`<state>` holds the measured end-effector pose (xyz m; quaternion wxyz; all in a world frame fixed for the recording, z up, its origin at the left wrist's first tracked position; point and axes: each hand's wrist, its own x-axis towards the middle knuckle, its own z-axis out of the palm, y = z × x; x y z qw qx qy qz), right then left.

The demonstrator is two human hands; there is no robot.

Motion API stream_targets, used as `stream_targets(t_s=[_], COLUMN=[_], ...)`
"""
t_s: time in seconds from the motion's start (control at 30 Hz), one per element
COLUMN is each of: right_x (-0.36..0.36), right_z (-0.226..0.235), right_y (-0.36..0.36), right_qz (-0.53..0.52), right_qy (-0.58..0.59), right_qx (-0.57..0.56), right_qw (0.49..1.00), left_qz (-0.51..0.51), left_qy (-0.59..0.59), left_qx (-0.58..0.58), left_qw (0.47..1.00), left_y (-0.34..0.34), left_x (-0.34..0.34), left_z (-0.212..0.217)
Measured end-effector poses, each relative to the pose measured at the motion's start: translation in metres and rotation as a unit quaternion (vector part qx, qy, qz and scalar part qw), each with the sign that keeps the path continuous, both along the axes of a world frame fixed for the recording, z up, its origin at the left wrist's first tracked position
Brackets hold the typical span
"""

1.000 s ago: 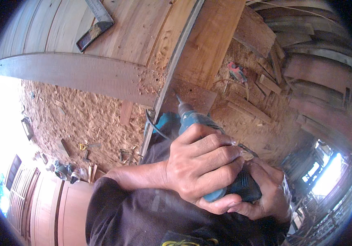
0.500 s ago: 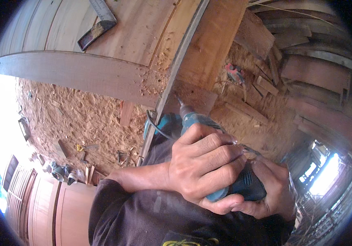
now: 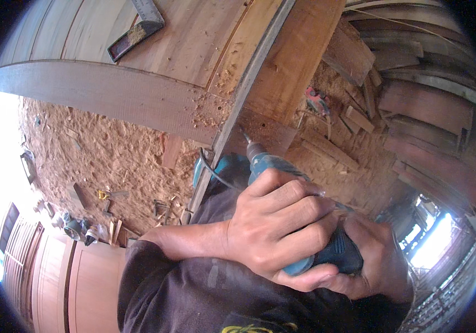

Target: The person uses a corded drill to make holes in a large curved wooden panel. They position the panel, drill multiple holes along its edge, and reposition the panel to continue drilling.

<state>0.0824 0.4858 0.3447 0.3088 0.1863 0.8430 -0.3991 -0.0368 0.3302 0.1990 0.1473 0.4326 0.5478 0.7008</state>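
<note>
A blue corded power drill (image 3: 268, 162) is held in front of my body, its thin bit slanting up and left to the reddish-brown side board (image 3: 254, 132). Whether the tip touches the wood I cannot tell. My left hand (image 3: 282, 227) is wrapped over the drill's body, fingers closed. My right hand (image 3: 379, 255) grips the drill's rear end, partly hidden behind the left. A dark hole shows in the board to the right of the bit. Wood chips lie around another hole at the corner of the panelled wooden door (image 3: 138, 102).
A metal try square (image 3: 135, 36) lies on the door. Another blue tool (image 3: 232, 164) sits beneath the door's edge, near a black cord. Sawdust and tools cover the floor at left; a red tool (image 3: 318, 101), offcuts and stacked planks (image 3: 426, 105) are at right.
The view has shifted slightly. Both hands keep their grip on the drill, which has moved a little to the right in the picture; its bit still points at the board.
</note>
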Motion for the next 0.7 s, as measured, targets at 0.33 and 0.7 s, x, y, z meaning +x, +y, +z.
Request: stream_targets(t_s=[0.33, 0.7], right_x=[-0.013, -0.032], right_z=[0.000, -0.001], right_y=[0.006, 0.006], right_qz=[-0.014, -0.009], right_qy=[-0.069, -0.091], right_qx=[-0.023, -0.020], right_qw=[0.997, 0.996], left_qz=[0.017, 0.022], left_qy=[0.013, 0.005], left_qx=[0.031, 0.030], left_qw=[0.999, 0.999], left_y=[0.006, 0.005], left_x=[-0.008, -0.013], left_z=[-0.013, -0.020])
